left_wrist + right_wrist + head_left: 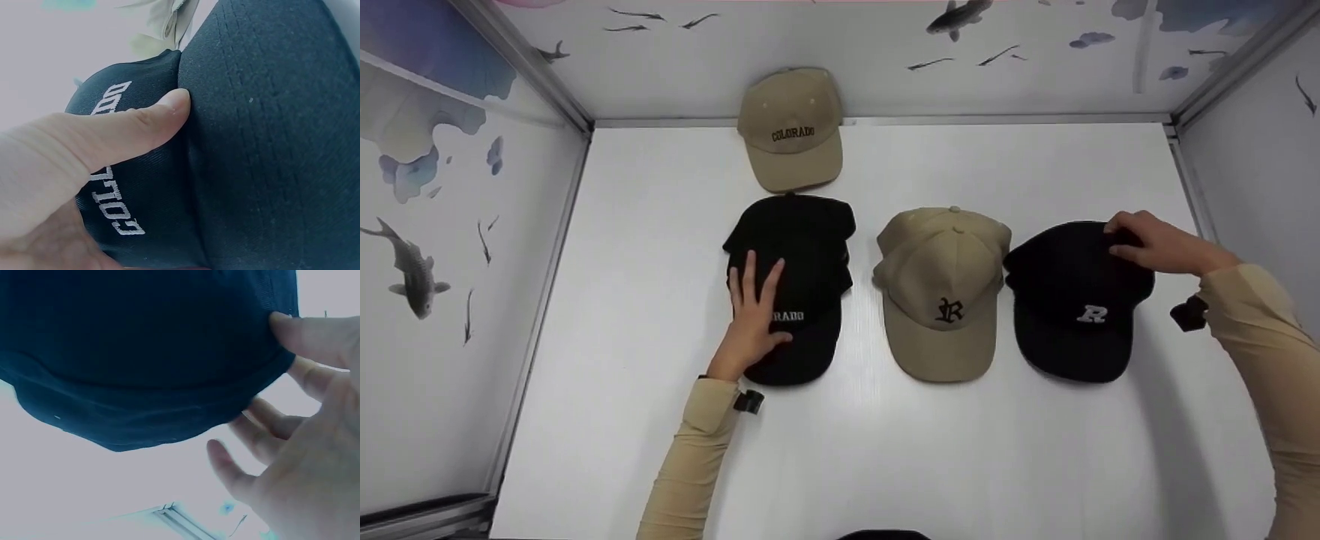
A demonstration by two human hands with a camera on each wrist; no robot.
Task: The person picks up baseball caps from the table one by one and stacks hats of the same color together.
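My left hand lies with fingers spread over a black cap with white COLORADO lettering, part of it covered by the hand. In the left wrist view its thumb crosses the letters and touches the seam where the brim begins. At the far right, my right hand pinches the upper right edge of a black cap bearing a white R. The right wrist view has the thumb on the near side of this cap, with other fingers partly behind its edge.
Between the two black caps sits a tan cap stack with a dark R. A tan COLORADO cap leans at the back wall. More black cap fabric shows behind the left black cap. Walls enclose the white table.
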